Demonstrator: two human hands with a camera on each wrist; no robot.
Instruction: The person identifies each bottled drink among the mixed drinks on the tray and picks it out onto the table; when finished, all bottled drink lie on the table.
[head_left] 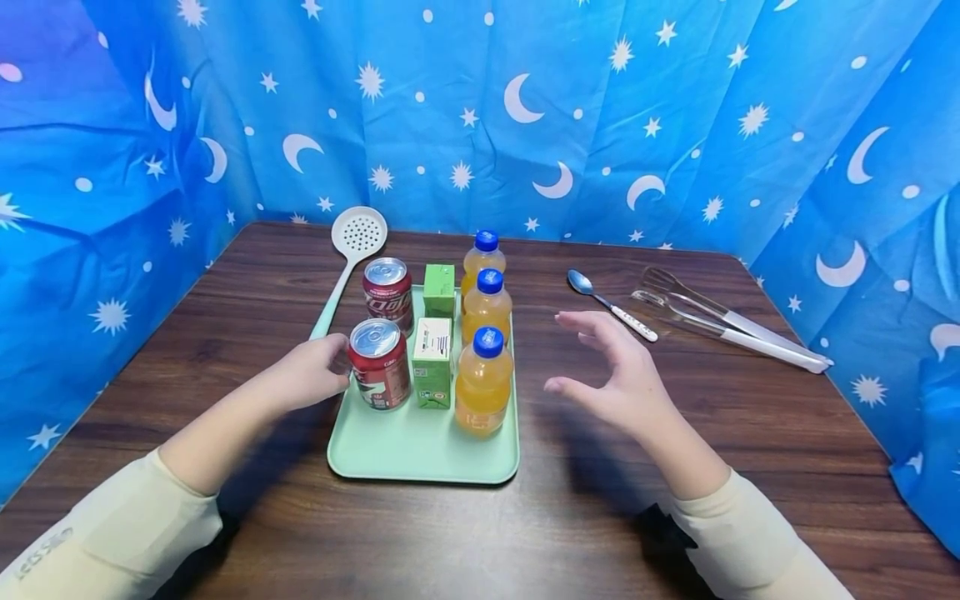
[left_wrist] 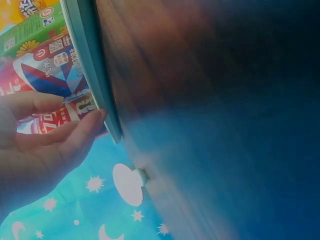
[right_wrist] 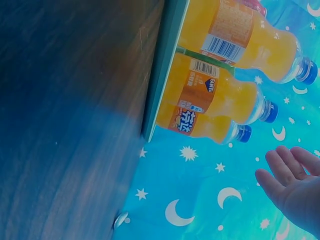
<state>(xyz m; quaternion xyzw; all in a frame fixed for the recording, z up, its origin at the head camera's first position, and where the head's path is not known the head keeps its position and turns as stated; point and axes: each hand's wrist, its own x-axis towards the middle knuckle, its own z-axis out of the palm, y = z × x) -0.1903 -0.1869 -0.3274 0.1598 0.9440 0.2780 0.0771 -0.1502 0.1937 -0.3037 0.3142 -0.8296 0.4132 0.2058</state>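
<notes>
A pale green tray [head_left: 405, 460] carries two red soda cans, two green drink cartons and three orange soda bottles, all upright in lengthwise rows. My left hand [head_left: 311, 372] is beside the front can [head_left: 381, 382], its fingers loosely bent. In the left wrist view a fingertip [left_wrist: 97, 119] is right at the tray's rim, close to the cans. The front carton [head_left: 432, 379] stands between that can and the front bottle [head_left: 483, 392]. To the right of the tray, my right hand [head_left: 618, 375] hovers with thumb and fingers spread, holding nothing.
A skimmer [head_left: 358, 233] lies behind and left of the tray, its handle [head_left: 330, 308] beside the cans. Rightward lie a spoon [head_left: 615, 308] and tongs [head_left: 727, 325]. A blue star-and-moon curtain [head_left: 450, 108] surrounds the wooden table's [head_left: 360, 542] back and sides.
</notes>
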